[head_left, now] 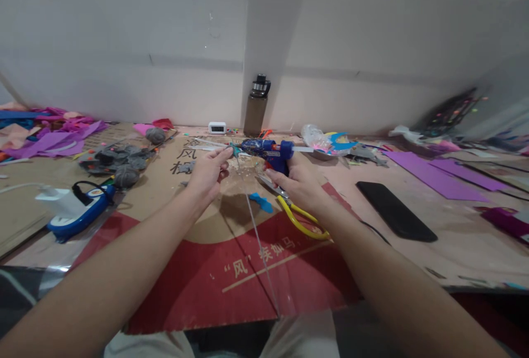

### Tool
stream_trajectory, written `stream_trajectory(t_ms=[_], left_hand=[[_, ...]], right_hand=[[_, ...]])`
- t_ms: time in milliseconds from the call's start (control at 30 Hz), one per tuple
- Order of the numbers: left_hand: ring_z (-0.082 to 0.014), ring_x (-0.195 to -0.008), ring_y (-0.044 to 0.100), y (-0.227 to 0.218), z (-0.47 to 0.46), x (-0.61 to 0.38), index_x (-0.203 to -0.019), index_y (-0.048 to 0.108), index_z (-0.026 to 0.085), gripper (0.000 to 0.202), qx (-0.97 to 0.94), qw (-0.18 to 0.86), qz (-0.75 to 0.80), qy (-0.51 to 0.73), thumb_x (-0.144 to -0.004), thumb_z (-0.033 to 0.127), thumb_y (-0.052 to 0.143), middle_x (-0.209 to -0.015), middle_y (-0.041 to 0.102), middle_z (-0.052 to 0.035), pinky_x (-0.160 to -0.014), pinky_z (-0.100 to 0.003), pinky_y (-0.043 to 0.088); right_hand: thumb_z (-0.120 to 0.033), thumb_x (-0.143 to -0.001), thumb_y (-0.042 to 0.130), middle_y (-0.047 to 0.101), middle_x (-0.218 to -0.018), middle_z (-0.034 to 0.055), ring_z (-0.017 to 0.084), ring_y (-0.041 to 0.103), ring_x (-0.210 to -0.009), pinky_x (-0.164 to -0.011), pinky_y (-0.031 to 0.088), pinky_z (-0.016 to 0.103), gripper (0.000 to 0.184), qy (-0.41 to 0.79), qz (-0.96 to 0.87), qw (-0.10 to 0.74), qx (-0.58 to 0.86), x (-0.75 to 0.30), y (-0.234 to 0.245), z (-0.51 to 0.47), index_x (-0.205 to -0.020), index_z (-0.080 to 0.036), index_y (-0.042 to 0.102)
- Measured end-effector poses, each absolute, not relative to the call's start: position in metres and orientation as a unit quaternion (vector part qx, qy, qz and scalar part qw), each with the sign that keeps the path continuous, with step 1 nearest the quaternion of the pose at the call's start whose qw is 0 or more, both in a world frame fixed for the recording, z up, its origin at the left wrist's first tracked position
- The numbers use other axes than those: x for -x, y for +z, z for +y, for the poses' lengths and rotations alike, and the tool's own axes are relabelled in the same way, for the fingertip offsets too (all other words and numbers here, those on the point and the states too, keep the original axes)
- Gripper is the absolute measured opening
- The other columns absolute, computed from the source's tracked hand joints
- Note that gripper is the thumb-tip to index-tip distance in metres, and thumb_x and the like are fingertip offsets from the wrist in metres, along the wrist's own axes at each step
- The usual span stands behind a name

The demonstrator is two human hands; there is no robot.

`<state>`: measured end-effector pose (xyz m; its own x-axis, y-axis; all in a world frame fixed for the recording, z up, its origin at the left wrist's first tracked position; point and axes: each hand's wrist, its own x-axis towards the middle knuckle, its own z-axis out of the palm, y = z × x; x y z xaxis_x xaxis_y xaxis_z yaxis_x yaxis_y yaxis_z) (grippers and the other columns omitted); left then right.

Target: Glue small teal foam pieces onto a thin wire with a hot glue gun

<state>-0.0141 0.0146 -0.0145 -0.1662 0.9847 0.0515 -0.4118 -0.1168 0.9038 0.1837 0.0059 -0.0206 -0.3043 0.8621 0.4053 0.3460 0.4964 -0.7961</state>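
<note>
Backdrop (head view): pale partition wall [165, 88] behind the worktop; dark-capped bottle [255, 109] stands upright nr its foot, small white clock [217, 128] to bottle's L.
Work surface: red-and-tan cardboard [165, 286] w/ printed characters, lying at table's front edge.
L side: purple paper scraps [61, 140] in a heap; grey fuzzy bits [119, 161] nearer; blue power strip [85, 212] w/ white plug [61, 202] in it.
R side: black phone-like slab [394, 210] flat on table; purple sheets [438, 175] beyond it.
In the way: yellow-handled scissors [295, 217] lie just below R hand, partly hidden by hand & forearm; blue scrap [261, 202] beside them, btwn the two arms.
Glue gun: blue glue gun [268, 151] in R hand [300, 179], fingers wrapped on grip; white glue stick [303, 149] pokes out rear, nozzle end aims L.
Teal piece: teal piece [236, 150] at L hand [209, 173] fingertips, thumb & index pinched together on it; thin stem [256, 232] runs from it twd cardboard's front edge. Nozzle v. close to it; contact can't tell.
</note>
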Motion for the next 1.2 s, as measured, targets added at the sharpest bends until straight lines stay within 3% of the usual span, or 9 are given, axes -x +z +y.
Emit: stream_trajectory(t_ms=[200, 400, 633, 967, 1200], left_hand=[[-0.0023, -0.046, 0.034, -0.016, 0.015, 0.013, -0.071, 0.062, 0.015, 0.025, -0.376, 0.527, 0.395, 0.652, -0.059, 0.026, 0.081, -0.064, 0.053, 0.0039, -0.041, -0.018, 0.021], [-0.0025, -0.046, 0.034, -0.018, 0.017, 0.013, -0.073, 0.064, 0.015, 0.025, -0.387, 0.505, 0.401, 0.660, -0.059, 0.027, 0.081, -0.066, 0.054, 0.0029, -0.041, -0.017, 0.022], [-0.0030, -0.046, 0.033, -0.018, 0.017, 0.014, -0.074, 0.065, 0.015, 0.024, -0.386, 0.494, 0.415, 0.660, -0.059, 0.027, 0.080, -0.065, 0.054, 0.0030, -0.041, -0.017, 0.022], [-0.0044, -0.046, 0.032, -0.019, 0.018, 0.014, -0.070, 0.064, 0.016, 0.022, -0.410, 0.479, 0.419, 0.653, -0.061, 0.029, 0.079, -0.058, 0.047, 0.0044, -0.043, -0.019, 0.023], [-0.0043, -0.047, 0.033, -0.019, 0.019, 0.016, -0.071, 0.065, 0.016, 0.018, -0.436, 0.443, 0.415, 0.664, -0.062, 0.027, 0.076, -0.063, 0.052, 0.0036, -0.042, -0.020, 0.021]], right_hand=[[-0.034, -0.085, 0.054, 0.065, -0.101, 0.0065, 0.022, 0.059, -0.090, -0.078, 0.047, 0.035, 0.035, 0.263, -0.767, 0.427, 0.400, -0.182, -0.016, 0.004, -0.117, -0.021, 0.054], [-0.030, -0.086, 0.053, 0.064, -0.117, 0.0091, 0.025, 0.058, -0.107, -0.097, 0.042, 0.041, 0.035, 0.222, -0.786, 0.422, 0.394, -0.180, -0.012, 0.002, -0.119, -0.021, 0.054], [-0.031, -0.087, 0.051, 0.063, -0.116, 0.0138, 0.026, 0.058, -0.104, -0.095, 0.042, 0.042, 0.038, 0.173, -0.791, 0.410, 0.420, -0.180, -0.012, -0.001, -0.122, -0.014, 0.054], [-0.032, -0.088, 0.052, 0.064, -0.115, 0.0114, 0.028, 0.059, -0.104, -0.094, 0.043, 0.043, 0.034, 0.172, -0.793, 0.411, 0.416, -0.178, -0.008, -0.007, -0.119, -0.020, 0.055], [-0.031, -0.086, 0.051, 0.065, -0.110, 0.0126, 0.029, 0.059, -0.102, -0.091, 0.044, 0.044, 0.031, 0.131, -0.792, 0.404, 0.439, -0.179, -0.006, -0.009, -0.114, -0.019, 0.056]])
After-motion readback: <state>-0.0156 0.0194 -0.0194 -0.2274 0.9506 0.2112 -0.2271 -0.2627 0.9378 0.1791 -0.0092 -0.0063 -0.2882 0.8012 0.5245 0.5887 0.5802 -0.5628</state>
